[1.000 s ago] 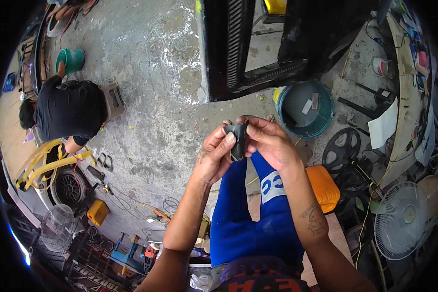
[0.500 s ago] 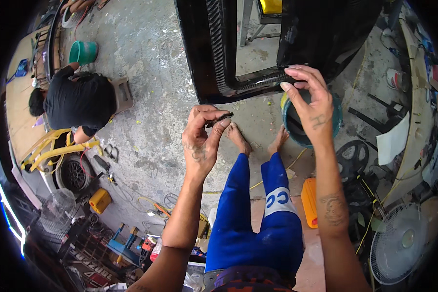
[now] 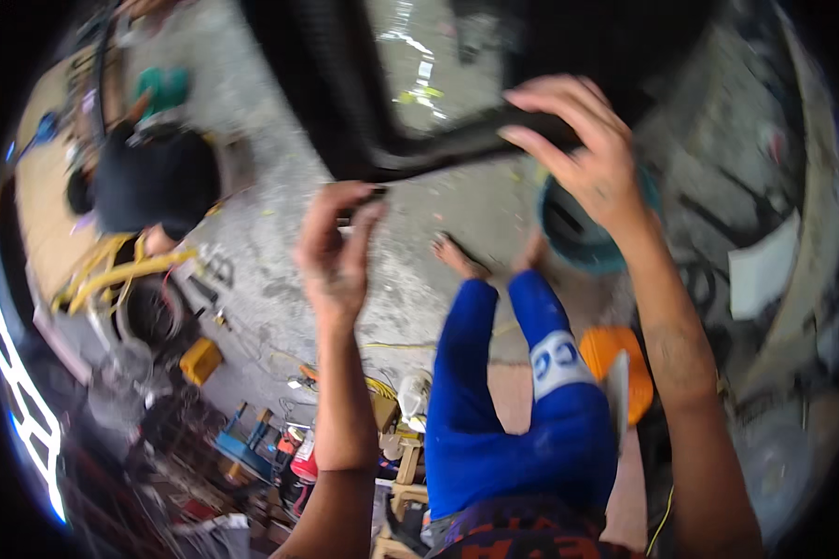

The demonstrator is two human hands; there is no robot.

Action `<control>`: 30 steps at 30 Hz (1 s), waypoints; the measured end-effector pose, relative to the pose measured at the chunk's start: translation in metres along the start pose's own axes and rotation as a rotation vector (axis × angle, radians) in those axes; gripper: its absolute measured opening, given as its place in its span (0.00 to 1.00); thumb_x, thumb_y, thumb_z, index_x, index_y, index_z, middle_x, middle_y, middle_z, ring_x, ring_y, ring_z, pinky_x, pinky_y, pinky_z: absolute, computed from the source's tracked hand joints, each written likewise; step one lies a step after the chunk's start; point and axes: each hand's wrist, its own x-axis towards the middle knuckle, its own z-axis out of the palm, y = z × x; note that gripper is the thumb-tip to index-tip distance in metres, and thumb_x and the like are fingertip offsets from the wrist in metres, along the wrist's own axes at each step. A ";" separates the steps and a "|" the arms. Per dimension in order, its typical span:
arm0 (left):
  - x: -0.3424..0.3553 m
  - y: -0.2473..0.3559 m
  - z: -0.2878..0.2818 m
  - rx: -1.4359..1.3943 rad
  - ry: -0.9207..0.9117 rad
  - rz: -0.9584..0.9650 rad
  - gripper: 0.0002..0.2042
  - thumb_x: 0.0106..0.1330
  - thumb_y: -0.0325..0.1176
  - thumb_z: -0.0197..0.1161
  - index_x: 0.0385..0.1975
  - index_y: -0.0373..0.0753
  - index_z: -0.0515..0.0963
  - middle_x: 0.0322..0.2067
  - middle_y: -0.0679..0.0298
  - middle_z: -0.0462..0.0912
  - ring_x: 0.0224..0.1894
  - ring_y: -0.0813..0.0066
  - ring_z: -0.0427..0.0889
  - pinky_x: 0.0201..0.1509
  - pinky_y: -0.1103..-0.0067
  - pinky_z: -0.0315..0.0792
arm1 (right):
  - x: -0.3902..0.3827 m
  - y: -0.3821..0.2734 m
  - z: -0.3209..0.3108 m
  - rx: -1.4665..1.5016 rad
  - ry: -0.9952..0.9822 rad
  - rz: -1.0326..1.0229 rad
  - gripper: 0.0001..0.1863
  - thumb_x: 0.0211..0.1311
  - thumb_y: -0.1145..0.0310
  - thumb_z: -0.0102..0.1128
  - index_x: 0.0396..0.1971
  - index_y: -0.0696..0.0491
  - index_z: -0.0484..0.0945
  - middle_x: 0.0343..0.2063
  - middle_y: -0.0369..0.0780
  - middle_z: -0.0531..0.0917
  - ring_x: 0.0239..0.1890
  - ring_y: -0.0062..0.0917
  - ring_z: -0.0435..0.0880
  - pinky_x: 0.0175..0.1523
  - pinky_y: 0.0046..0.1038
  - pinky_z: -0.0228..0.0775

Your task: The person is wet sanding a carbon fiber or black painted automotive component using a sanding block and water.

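Panel (image 3: 322,84), black and open-framed, takes up the upper middle of the view, and both hands are now up at its lower edge. That is the change: a second ago the two hands held the small dark piece (image 3: 378,194) together above the blue trousers (image 3: 522,438); half a second later the left had it alone and the right was at the panel. Now the left hand (image 3: 337,247) has also come up, so the piece is just beside the panel's lower left corner. Whether it touches that corner I cannot tell, since blur hides the gap.

The left fingers are pinched together at the tips, with the dark piece between them; only a short end sticks out toward the panel. The right hand (image 3: 578,149) lies over the lower right part of the panel, thumb well apart from the other fingers, with nothing seen between them except the black of the panel behind. Contact there cannot be made out either.

The panel also sits more aslant in view, and the whole scene is smeared, so the head has probably moved. For the work, this seems to mean attention has passed from the piece alone to the panel's lower edge.

Beneath the right wrist stands the bucket (image 3: 587,265), holding a dark block. The orange can (image 3: 615,359) is beside the right leg.
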 end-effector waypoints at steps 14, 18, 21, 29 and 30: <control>-0.093 -0.317 0.262 -0.551 -0.045 -0.783 0.10 0.79 0.39 0.56 0.50 0.41 0.70 0.40 0.59 0.85 0.40 0.71 0.84 0.42 0.76 0.77 | -0.394 0.191 -0.022 -0.322 0.224 1.313 0.48 0.57 0.52 0.77 0.72 0.56 0.62 0.69 0.49 0.70 0.69 0.44 0.70 0.71 0.42 0.62; -0.091 -0.287 0.304 -0.182 -0.080 -0.646 0.12 0.77 0.33 0.54 0.52 0.30 0.69 0.43 0.47 0.83 0.46 0.56 0.82 0.54 0.69 0.73 | -0.405 0.227 -0.044 -0.091 0.075 1.425 0.44 0.64 0.56 0.71 0.74 0.55 0.58 0.68 0.51 0.71 0.69 0.47 0.70 0.71 0.40 0.62; -0.091 -0.308 0.302 -0.385 -0.094 -0.821 0.13 0.78 0.33 0.53 0.53 0.30 0.69 0.43 0.49 0.83 0.44 0.62 0.80 0.53 0.70 0.73 | -0.401 0.233 -0.039 -0.236 0.085 1.498 0.36 0.71 0.64 0.60 0.75 0.54 0.56 0.67 0.53 0.72 0.70 0.48 0.70 0.71 0.37 0.62; -0.095 -0.310 0.304 -0.365 -0.175 -0.791 0.14 0.78 0.34 0.53 0.52 0.28 0.69 0.46 0.52 0.83 0.48 0.64 0.79 0.54 0.70 0.72 | -0.419 0.239 -0.034 -0.446 0.005 1.460 0.33 0.73 0.69 0.51 0.76 0.55 0.55 0.71 0.56 0.66 0.73 0.48 0.66 0.73 0.36 0.60; -0.096 -0.315 0.308 -0.330 -0.165 -0.763 0.14 0.78 0.34 0.53 0.52 0.28 0.70 0.46 0.50 0.83 0.48 0.63 0.79 0.54 0.70 0.73 | -0.424 0.243 -0.039 -0.452 0.012 1.456 0.33 0.73 0.69 0.51 0.76 0.55 0.55 0.71 0.56 0.66 0.73 0.48 0.66 0.73 0.36 0.60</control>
